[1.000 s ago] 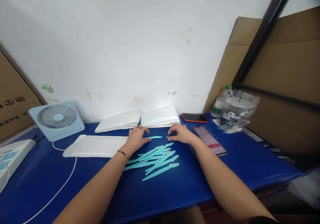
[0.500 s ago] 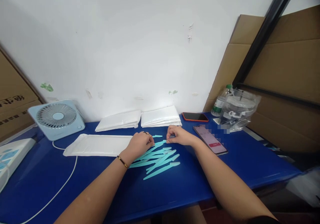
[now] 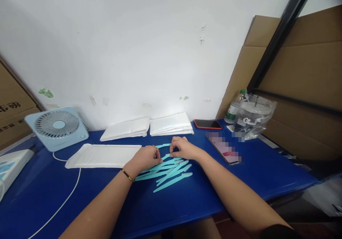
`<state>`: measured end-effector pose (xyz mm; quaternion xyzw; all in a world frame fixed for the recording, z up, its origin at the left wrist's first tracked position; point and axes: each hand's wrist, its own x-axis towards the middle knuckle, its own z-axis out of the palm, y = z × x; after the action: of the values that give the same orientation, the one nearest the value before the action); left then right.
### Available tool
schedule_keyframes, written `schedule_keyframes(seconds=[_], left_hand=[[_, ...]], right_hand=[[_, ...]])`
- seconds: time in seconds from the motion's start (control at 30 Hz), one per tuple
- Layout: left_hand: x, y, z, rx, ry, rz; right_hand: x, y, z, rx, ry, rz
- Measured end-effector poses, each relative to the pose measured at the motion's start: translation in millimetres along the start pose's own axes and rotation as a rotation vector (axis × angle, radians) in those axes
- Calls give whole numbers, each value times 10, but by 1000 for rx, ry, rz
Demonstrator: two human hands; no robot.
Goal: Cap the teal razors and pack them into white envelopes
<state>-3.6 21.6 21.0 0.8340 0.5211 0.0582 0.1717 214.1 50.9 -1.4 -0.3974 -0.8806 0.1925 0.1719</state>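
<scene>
Several flat teal eyebrow razors (image 3: 171, 173) lie in an overlapping, fanned pile on the blue table. Over the pile's upper left side, my left hand (image 3: 146, 158) is closed, its thumb and fingers pinching one end of an eyebrow razor (image 3: 166, 156). The fingertips of my right hand (image 3: 182, 147) are pinched at that razor's other end. Another teal razor (image 3: 163, 145) lies behind, partly hidden by my left hand. A white padded packet (image 3: 104, 156) lies flat to the left, its right end next to my left hand.
Behind are two stacks of white packets (image 3: 125, 128). A red-edged phone (image 3: 207, 124) and a lit phone (image 3: 224, 150) lie right, near a bottle (image 3: 233, 110) and a plastic-bagged cup (image 3: 252, 116). A blue fan (image 3: 57, 126) with a white cable stands left.
Both hands have shifted slightly left, and my right hand has come nearer my left. The razor between them has moved left and a little toward me. The view has turned slightly.
</scene>
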Motion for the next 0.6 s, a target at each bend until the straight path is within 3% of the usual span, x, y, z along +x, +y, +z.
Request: schedule_keyframes(seconds=[0.13,0.27,0.43,0.5,0.6], left_hand=[[76,23,23,41,80,-7],[174,-50,-1,144,226,-23],[163,-116,-28,135,293,-61],[117,-82,-25,76,241,-41],[53,3,16,-40,70,51]], right_hand=[[-11,30,-41,21,-16,12],[-101,227,-190,-11,73,100],[-199,296,-318,-49,121,200],[-212,227,-309,-9,50,141],[-193,117,-224,10,-91,53]])
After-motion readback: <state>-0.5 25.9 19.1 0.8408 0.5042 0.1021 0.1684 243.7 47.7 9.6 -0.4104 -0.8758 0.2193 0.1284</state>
